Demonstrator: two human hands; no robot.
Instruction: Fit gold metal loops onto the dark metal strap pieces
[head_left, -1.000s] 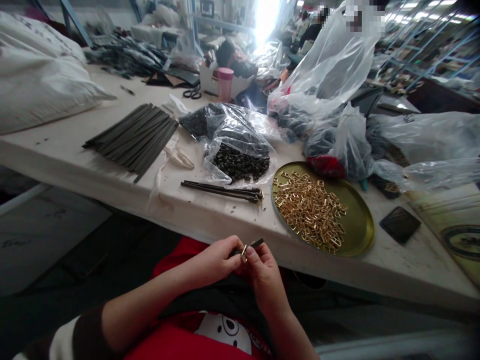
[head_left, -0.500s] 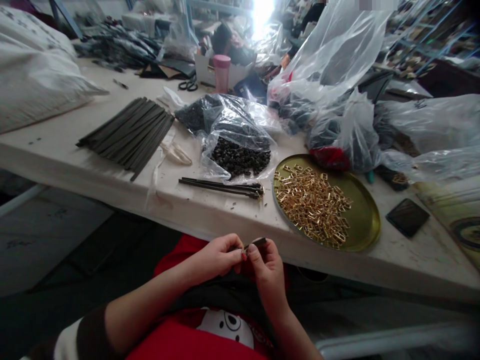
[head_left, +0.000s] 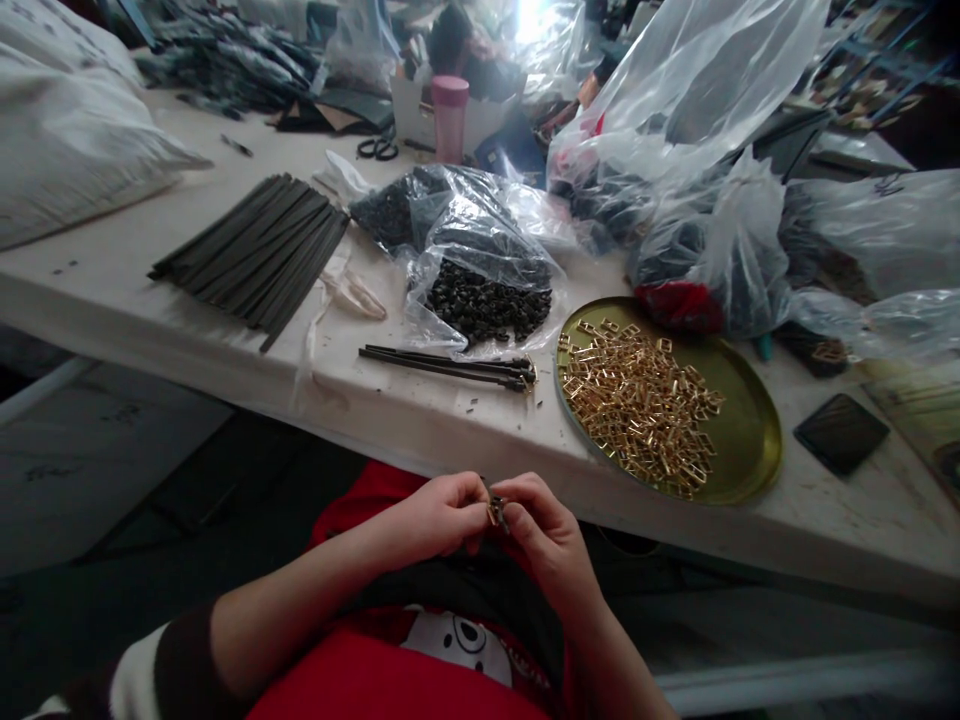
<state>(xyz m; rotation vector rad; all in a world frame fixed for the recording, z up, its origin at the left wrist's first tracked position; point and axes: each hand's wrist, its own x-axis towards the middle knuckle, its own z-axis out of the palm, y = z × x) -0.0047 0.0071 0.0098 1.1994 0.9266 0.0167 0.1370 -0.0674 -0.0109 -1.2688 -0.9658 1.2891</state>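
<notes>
Over the lap, the left hand [head_left: 448, 515] and right hand [head_left: 551, 535] pinch a small gold buckle [head_left: 494, 512] between their fingertips — likely light, stiff and slick, best held by its outer edges — near the worktable [head_left: 420, 430].

Left sleeve [head_left: 191, 660] is chunky stripes: dark brown at the cuff, then a cream band, brown again, and a bit more cream way over left. Cuff sits up the forearm, so the left hand [head_left: 450, 517] is bare, and so's the right hand [head_left: 553, 545]. Up front it's a bright red top [head_left: 375, 675], or maybe an apron, can't tell, with a pretty cute white bear [head_left: 459, 652] on it: dark nose, little dark dots. Pale lettering [head_left: 529, 675] on its right, too blurry to read. Blackish cloth [head_left: 439, 595] on the far side.
</notes>
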